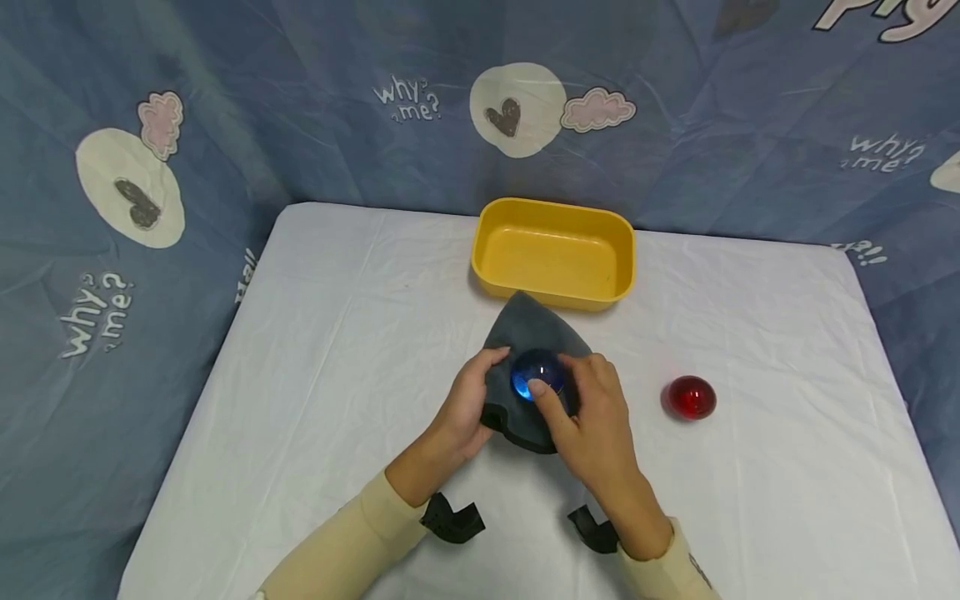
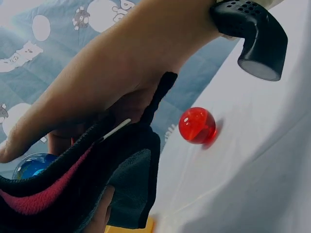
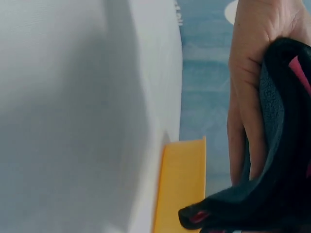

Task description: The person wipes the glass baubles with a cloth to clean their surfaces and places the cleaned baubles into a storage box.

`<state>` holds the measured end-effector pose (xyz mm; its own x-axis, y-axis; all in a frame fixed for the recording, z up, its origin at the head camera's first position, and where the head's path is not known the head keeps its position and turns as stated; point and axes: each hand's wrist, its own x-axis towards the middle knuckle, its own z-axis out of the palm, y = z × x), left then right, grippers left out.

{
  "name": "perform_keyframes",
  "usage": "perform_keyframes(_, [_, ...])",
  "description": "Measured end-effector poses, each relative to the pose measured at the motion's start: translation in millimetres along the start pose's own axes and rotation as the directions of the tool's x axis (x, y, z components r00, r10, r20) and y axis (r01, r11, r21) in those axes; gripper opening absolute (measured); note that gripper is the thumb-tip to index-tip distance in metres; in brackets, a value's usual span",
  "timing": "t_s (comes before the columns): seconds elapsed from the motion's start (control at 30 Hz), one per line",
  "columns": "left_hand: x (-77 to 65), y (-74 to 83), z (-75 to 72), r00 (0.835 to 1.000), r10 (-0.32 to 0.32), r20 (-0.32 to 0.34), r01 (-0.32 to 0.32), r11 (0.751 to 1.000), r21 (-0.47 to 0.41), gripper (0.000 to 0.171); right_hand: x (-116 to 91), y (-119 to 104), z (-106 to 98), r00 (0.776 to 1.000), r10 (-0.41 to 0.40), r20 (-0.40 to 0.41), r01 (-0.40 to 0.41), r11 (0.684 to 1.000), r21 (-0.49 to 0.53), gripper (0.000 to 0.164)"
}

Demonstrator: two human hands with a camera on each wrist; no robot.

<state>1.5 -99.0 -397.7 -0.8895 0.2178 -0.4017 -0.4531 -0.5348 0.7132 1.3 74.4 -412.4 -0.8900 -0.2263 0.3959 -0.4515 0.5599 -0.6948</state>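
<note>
My left hand holds a dark grey fabric piece by its left side, thumb on top and fingers underneath. Black edging and a pink inner layer show in the left wrist view, where the fabric stands in folds. My right hand grips a clear blue ball with its thumb and fingers, right against the fabric's top face. From the right wrist view, my left hand's fingers lie along the fabric's outer side. The fabric's exact kind cannot be told.
A red see-through ball rests on the white-covered table, right of my right hand. Just beyond the fabric stands a yellow bin with nothing in it. Blue printed cloth hangs behind the table's far edge.
</note>
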Motion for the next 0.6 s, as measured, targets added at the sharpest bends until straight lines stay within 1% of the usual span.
perform_keyframes(0.1, [0.8,0.7,-0.4,1.000,0.001,0.012,-0.001,1.000,-0.015,0.056,-1.4,-1.2,-3.9,0.999,-0.042,0.009,0.042,0.999,-0.028,0.068])
perform_keyframes(0.17, [1.0,0.8,-0.3,1.000,0.000,0.014,0.000,1.000,-0.019,0.057,-1.2,-2.9,-7.0,0.997,-0.073,0.013,0.073,0.996,-0.047,0.076])
perform_keyframes(0.23, [1.5,0.5,0.3,1.000,0.001,0.017,0.000,1.000,-0.026,0.058,-0.9,-3.6,-8.1,0.992,-0.125,0.001,0.124,0.989,-0.077,0.075])
perform_keyframes(0.37, [1.8,-0.5,2.6,1.000,-0.005,0.013,0.005,1.000,-0.023,0.059,-0.6,-3.4,-4.4,0.973,-0.225,-0.059,0.215,0.967,-0.134,0.069])
perform_keyframes(0.47, [1.6,-1.2,4.1,1.000,-0.009,0.007,0.009,1.000,-0.018,0.060,0.1,-2.2,-0.4,0.961,-0.255,-0.111,0.238,0.960,-0.146,0.066])
perform_keyframes(0.6, [1.7,-1.4,4.6,1.000,-0.003,0.007,0.003,1.000,-0.023,0.060,1.6,-0.7,1.8,0.957,-0.257,-0.131,0.239,0.961,-0.141,0.064])
